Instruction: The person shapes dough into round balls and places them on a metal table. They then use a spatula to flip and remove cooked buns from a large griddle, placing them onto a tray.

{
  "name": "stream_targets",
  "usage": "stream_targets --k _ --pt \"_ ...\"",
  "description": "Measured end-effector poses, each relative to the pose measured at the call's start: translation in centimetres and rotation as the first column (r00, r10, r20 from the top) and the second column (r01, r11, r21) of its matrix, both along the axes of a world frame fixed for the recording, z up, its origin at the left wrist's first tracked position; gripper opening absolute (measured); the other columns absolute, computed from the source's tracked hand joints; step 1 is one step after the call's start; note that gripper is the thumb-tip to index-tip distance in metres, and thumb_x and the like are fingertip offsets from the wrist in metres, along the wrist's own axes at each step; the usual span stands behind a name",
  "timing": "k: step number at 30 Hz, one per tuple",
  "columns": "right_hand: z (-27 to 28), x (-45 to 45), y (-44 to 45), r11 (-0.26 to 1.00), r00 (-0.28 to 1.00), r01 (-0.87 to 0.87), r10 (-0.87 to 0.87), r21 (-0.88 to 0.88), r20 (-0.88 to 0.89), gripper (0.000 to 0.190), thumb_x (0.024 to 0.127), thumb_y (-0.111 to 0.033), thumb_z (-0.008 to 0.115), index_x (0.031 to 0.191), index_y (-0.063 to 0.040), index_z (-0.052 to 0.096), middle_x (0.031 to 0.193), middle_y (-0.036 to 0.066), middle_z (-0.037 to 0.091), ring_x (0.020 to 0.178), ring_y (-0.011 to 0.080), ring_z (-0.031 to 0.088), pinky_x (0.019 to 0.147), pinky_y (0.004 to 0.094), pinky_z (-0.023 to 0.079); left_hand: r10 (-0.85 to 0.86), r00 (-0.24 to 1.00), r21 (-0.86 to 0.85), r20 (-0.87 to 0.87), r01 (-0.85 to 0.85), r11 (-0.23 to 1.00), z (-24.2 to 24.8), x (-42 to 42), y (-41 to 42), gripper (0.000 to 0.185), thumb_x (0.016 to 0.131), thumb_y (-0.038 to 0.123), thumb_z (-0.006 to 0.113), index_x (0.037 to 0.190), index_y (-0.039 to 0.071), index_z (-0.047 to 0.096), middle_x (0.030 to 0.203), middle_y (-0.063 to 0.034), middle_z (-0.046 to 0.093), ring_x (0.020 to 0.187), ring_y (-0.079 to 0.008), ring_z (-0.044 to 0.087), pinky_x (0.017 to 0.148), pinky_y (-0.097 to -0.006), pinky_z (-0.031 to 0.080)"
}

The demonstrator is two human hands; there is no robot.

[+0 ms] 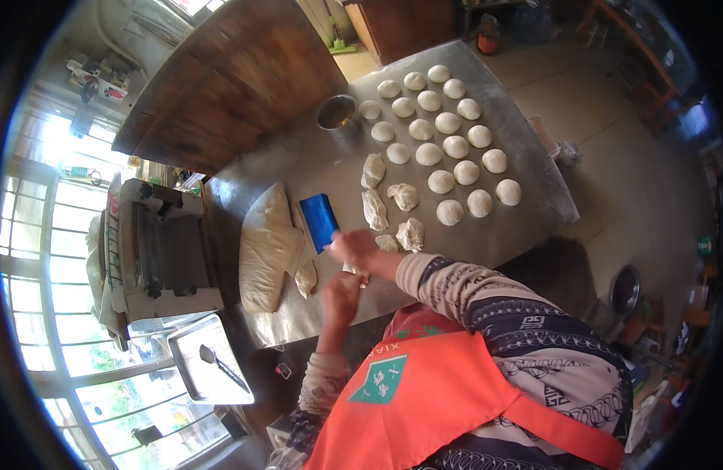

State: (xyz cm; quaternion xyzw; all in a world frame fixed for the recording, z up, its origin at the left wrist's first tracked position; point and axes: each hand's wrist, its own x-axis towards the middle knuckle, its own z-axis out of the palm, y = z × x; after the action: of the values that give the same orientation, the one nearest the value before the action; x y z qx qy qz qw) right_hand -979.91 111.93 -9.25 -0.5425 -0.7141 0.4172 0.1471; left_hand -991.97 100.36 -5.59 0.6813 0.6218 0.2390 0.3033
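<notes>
My right hand [354,248] holds one end of a blue-handled dough scraper [319,222], its blade side facing a large slab of dough [266,252]. Just below it, my left hand [341,298] has its fingers closed on a piece of dough [359,274], which the hands partly hide. A small dough piece [305,278] lies between the slab and my left hand. Several rough dough pieces [374,209] lie beyond my right hand. Farther right, many smooth round dough balls [447,123] are set out in rows on the metal table [514,235].
A round metal pot [338,116] stands near the table's far edge, beside a large upright wooden board [238,76]. At left is a roller machine [170,252]. A white tray [211,364] with a dark-headed utensil sits below the machine. My apron [420,399] faces the near table edge.
</notes>
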Motion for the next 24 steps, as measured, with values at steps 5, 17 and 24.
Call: stream_targets --k 5,17,24 --pt "-6.9 3.3 1.4 0.974 0.994 -0.087 0.072 0.211 0.078 0.052 0.093 -0.055 0.058 0.091 -0.007 0.076 0.146 0.017 0.051 0.129 0.0366 0.053 0.100 0.0486 0.047 0.389 0.912 -0.353 0.130 -0.324 0.878 1.1 1.2 3.5 0.022 0.085 0.019 0.081 0.094 0.004 0.069 0.079 -0.0052 0.068 0.072 -0.0179 0.062 0.066 -0.0315 0.051" --pt "-6.0 16.9 4.7 0.517 0.249 0.153 -0.845 -0.842 -0.474 0.044 0.097 -0.040 0.065 0.124 -0.006 0.059 0.111 0.010 0.063 0.092 0.0207 0.068 0.072 0.0455 0.061 -0.061 0.993 -0.017 0.103 0.063 0.998 -12.5 10.0 22.4 0.092 0.090 0.039 0.072 0.154 -0.005 0.022 0.159 -0.0276 0.025 0.147 -0.0431 0.027 0.118 -0.0451 0.030" --pt "-3.1 15.5 16.4 0.905 0.853 0.378 -0.259 0.194 -0.454 0.044 0.099 -0.033 0.059 0.128 0.001 0.057 0.133 0.019 0.057 0.129 0.0320 0.052 0.112 0.0433 0.038 0.314 0.941 -0.095 0.129 -0.303 0.948 -14.6 11.1 26.0 0.024 0.087 0.016 0.071 0.107 0.002 0.069 0.104 -0.0151 0.071 0.094 -0.0282 0.068 0.081 -0.0415 0.053"
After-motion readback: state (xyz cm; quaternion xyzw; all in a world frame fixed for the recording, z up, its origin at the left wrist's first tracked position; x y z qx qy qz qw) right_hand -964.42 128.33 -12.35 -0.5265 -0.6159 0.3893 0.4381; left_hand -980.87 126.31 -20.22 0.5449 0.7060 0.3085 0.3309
